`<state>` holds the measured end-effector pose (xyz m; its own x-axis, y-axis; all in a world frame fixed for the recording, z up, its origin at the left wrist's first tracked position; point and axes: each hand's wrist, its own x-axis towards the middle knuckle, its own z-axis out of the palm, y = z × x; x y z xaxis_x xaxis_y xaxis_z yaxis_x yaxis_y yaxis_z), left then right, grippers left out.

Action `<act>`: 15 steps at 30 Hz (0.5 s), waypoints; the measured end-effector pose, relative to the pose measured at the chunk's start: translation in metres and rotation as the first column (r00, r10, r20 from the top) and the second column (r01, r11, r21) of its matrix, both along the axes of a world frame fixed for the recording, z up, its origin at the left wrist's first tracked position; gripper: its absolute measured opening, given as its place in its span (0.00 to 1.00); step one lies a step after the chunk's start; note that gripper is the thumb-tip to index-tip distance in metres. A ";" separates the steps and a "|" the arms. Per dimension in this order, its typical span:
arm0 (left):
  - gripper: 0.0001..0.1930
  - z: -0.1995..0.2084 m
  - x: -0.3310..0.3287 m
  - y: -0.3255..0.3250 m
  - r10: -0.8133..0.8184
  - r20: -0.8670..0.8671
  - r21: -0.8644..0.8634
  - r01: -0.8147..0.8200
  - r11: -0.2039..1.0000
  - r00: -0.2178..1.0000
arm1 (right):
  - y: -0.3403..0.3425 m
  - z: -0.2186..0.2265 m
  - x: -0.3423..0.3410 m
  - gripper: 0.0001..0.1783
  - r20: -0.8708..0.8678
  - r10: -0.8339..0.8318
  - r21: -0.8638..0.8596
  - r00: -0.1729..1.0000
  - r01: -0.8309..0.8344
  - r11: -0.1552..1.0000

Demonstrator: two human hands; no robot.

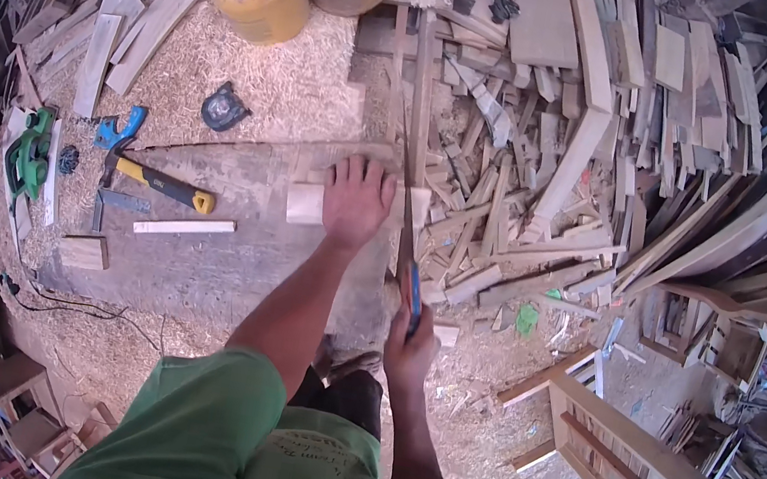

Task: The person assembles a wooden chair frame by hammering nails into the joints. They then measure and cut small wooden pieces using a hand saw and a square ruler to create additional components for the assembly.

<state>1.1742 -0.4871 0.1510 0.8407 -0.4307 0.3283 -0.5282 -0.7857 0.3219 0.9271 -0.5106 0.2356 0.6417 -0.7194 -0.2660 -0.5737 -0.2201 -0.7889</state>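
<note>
My left hand [356, 205] presses a short pale wooden block [305, 205] onto the worn workboard [247, 267], its fingers reaching over the far edge. The block's end [420, 207] juts past the board's right edge. In my right hand [410, 351] is the blue and orange handle of a hand saw [408, 234]. Its long blade points away from me and crosses the block just right of my left hand; the cutting line itself is too small to make out.
Left on the board lie a yellow-black hammer [164, 185], a try square [121, 200], a pale strip [185, 227] and a small block [84, 251]. A green power planer [30, 152] sits beyond. Yellow buckets [259, 1] stand far off; offcuts [502, 199] pile up rightward.
</note>
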 end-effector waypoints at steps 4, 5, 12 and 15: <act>0.19 0.000 0.003 0.009 0.029 0.012 0.035 -0.030 0.999 1.000 | 0.013 0.023 -0.032 0.20 -0.009 0.088 -0.115 0.996 -0.088 0.989; 0.19 -0.005 0.006 0.008 0.031 0.054 0.011 -0.032 0.999 0.998 | 0.027 0.018 -0.067 0.19 0.020 0.048 -0.098 0.999 -0.046 0.994; 0.16 -0.002 0.000 0.003 0.013 0.026 0.030 -0.014 0.999 1.000 | 0.039 -0.010 -0.104 0.22 -0.015 -0.025 0.030 1.000 0.025 0.999; 0.15 -0.002 0.001 -0.003 0.019 0.018 0.028 -0.020 0.999 1.000 | -0.008 -0.003 0.021 0.21 0.003 0.056 -0.104 0.998 -0.055 0.993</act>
<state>1.1753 -0.4901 0.1485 0.8431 -0.4235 0.3314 -0.5181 -0.8048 0.2897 0.9479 -0.5182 0.2324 0.6829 -0.7061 -0.1876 -0.5535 -0.3324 -0.7636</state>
